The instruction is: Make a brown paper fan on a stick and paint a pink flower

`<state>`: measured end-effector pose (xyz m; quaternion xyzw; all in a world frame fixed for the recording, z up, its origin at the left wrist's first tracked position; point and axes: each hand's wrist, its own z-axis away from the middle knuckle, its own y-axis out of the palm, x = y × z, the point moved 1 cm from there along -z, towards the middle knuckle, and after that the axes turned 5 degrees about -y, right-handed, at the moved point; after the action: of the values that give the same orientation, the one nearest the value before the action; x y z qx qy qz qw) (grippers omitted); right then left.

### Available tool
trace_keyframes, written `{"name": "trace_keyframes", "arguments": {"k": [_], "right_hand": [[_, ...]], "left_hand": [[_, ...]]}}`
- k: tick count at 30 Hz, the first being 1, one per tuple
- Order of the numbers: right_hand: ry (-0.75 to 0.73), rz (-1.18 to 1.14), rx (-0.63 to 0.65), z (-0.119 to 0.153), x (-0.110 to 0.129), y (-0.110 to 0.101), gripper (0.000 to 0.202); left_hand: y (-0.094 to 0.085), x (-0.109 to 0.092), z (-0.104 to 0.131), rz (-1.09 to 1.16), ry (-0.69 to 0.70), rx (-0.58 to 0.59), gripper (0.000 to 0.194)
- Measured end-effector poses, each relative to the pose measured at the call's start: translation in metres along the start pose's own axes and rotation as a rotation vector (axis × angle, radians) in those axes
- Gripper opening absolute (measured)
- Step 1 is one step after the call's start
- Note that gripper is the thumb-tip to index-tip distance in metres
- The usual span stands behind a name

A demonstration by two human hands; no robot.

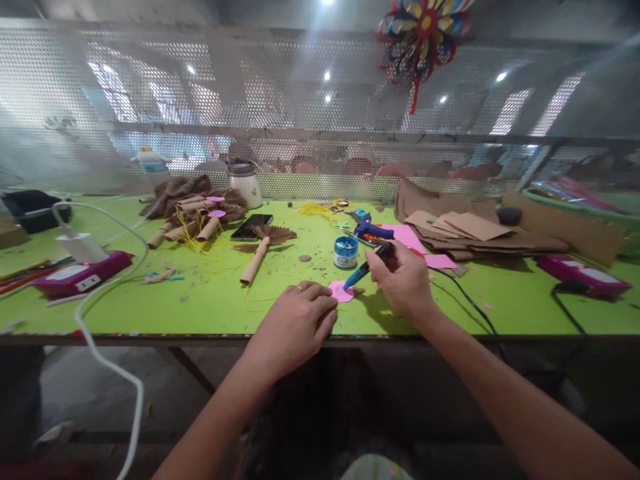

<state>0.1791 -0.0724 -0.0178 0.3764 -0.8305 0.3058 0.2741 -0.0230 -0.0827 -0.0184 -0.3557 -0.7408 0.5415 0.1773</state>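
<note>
A small pink paper piece [342,291] with dark marks on it lies on the green table near its front edge. My left hand [303,319] rests flat beside it, the extended fingertips touching the paper's left edge. In my right hand [406,280] is a blue-and-black marker [367,264], gripped like a pen and slanting down to the left. Its blue tip meets the pink paper. Just behind the paper stands a small jar [345,253] with a blue rim. A brown paper figure with a rolled stem [255,263] lies to the left.
Rolled brown paper pieces [207,227] with yellow string are heaped at left. A phone [251,227], a blue glue gun [373,229] and brown paper sheets [460,230] lie farther back. Purple power strips [83,275] sit on both sides; a white cable [90,327] hangs over the edge.
</note>
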Motion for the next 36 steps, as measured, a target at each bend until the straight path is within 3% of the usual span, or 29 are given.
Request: {"name": "trace_keyframes", "arguments": {"k": [30, 36], "right_hand": [[-0.031, 0.029, 0.046, 0.0001, 0.0043, -0.0037, 0.03], [-0.017, -0.022, -0.039, -0.0002, 0.0032, -0.0047, 0.03]], "left_hand": [[0.0007, 0.0003, 0.0, 0.001, 0.001, 0.017, 0.031], [-0.0004, -0.0003, -0.0007, 0.001, 0.001, 0.018, 0.031]]}}
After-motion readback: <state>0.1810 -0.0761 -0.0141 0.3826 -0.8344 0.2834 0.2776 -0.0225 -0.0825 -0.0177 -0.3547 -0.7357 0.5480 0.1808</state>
